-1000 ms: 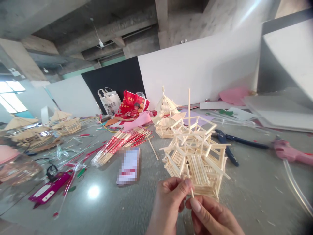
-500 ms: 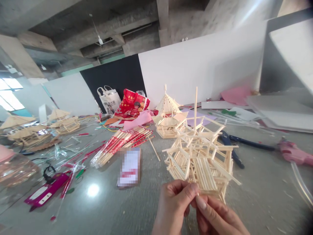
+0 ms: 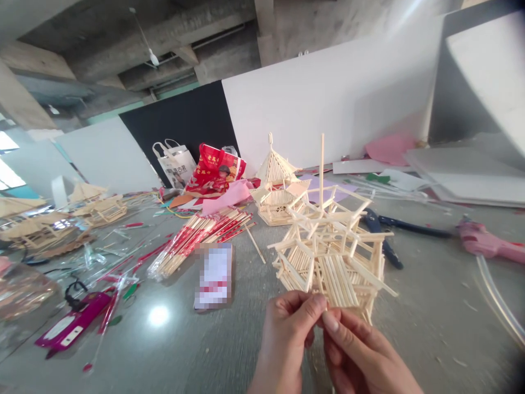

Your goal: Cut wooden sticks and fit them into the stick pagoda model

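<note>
A pale model pavilion roof (image 3: 332, 251) built of thin wooden sticks stands in front of me, with one long stick rising upright from its middle. My left hand (image 3: 287, 334) and my right hand (image 3: 361, 355) meet at its near lower edge. Both are closed in a pinch, fingertips pressed together at the ends of the roof's sticks. Whether they grip a loose stick or the roof's edge itself is hidden by the fingers.
A finished stick pavilion (image 3: 279, 189) stands behind. Red-wrapped stick bundles (image 3: 200, 238) and a small card (image 3: 215, 273) lie left of centre. Blue pliers (image 3: 385, 241) and a pink glue gun (image 3: 488, 246) lie right. More stick models (image 3: 94, 205), a magenta tool (image 3: 71, 325) and bags (image 3: 213, 172) sit left and behind.
The short stick seen between my fingertips a second ago is no longer visible. Both hands have risen to the roof's lower edge, and the view has shifted slightly.
</note>
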Tool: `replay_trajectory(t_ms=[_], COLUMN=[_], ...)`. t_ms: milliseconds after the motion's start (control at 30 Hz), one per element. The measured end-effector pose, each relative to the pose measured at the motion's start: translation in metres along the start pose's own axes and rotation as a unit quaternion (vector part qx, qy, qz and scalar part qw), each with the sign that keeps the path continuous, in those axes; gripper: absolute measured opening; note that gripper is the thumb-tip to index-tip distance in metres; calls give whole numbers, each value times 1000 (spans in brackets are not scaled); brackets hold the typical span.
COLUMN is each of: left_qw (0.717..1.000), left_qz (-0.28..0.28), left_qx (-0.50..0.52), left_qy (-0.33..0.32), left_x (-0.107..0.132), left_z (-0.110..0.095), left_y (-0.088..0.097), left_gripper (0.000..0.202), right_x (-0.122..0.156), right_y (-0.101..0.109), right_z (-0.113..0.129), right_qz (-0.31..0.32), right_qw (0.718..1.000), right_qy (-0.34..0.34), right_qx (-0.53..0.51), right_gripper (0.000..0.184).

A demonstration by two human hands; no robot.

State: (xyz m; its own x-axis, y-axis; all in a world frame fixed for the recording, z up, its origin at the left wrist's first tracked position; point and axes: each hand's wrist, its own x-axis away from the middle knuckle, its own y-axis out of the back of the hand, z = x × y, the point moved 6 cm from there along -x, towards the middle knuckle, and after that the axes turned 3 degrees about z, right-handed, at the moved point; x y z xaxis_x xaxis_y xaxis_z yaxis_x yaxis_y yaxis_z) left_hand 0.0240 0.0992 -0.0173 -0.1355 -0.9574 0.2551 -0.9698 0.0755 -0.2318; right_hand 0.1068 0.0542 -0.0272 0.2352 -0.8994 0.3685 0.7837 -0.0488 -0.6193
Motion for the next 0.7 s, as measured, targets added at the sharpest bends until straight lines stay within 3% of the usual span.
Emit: replay_trajectory(t_ms=[333, 700], left_qw=[1000, 999], left_qz=[-3, -5], left_qx=[9, 37], left_qy=[-26, -18], left_x=[10, 10], left_z=[-14, -11], left_y=[-9, -11], left_gripper=[35, 37], right_x=[-2, -3], right_y=[0, 4], right_z=[1, 4], right_qz=[25, 26], right_qw=[1000, 999], right_qy=[6, 32], right_qx=[-1, 1], right_gripper=[46, 45])
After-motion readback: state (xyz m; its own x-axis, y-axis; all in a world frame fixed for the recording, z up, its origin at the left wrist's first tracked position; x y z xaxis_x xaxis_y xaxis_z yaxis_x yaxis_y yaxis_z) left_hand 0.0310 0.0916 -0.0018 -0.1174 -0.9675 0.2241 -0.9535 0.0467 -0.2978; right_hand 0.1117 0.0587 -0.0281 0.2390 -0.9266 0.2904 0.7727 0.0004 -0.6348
